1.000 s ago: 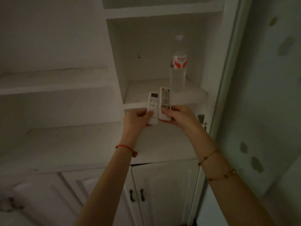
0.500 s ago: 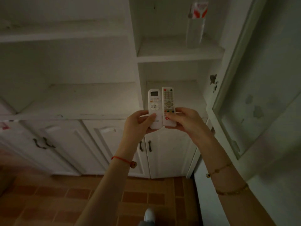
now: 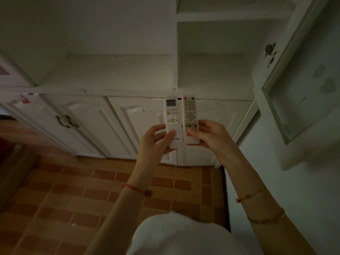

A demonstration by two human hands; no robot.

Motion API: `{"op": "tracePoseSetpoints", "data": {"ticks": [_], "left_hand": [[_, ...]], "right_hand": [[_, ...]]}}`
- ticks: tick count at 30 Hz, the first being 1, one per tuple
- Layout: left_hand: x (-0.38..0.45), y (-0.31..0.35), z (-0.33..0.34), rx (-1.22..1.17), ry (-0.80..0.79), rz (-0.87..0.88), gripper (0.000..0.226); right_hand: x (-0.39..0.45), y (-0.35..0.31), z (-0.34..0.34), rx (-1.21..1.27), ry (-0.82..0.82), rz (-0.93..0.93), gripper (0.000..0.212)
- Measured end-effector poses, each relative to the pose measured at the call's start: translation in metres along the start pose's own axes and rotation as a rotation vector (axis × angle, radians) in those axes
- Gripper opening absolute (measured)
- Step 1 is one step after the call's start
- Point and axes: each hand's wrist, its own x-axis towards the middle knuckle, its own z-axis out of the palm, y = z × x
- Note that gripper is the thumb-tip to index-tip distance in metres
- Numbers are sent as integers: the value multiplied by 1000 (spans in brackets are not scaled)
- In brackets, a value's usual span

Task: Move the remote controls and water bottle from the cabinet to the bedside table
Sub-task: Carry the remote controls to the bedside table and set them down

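Two white remote controls are held side by side in front of the white cabinet (image 3: 114,74). My left hand (image 3: 156,142) grips the lower end of the air-conditioner remote (image 3: 172,115), which has a small screen at its top. My right hand (image 3: 209,137) grips the lower end of the TV remote (image 3: 190,111), which has coloured buttons. The two remotes touch along their long edges. The water bottle is out of view above the frame.
An open cabinet door (image 3: 301,92) with a glass pane juts out at the right. Lower cabinet doors with dark handles (image 3: 66,121) stand ahead. The floor (image 3: 73,199) is brown brick-pattern tile. White clothing (image 3: 184,236) shows at the bottom.
Both hands have drawn the remotes back and down from the shelf toward me. The view has tilted downward, so the water bottle has left the frame.
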Motion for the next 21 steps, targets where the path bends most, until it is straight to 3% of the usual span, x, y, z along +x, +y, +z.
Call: {"op": "tracePoseSetpoints", "data": {"ticks": [11,21], "left_hand": [[-37,-23,-47,-70,209,-33,28],[-86,-29,-118,-175,614,-12,25]], "right_hand": [[0,33,48,-97,-159,73,27],[10,45,145,-243,-586,106,30]]}}
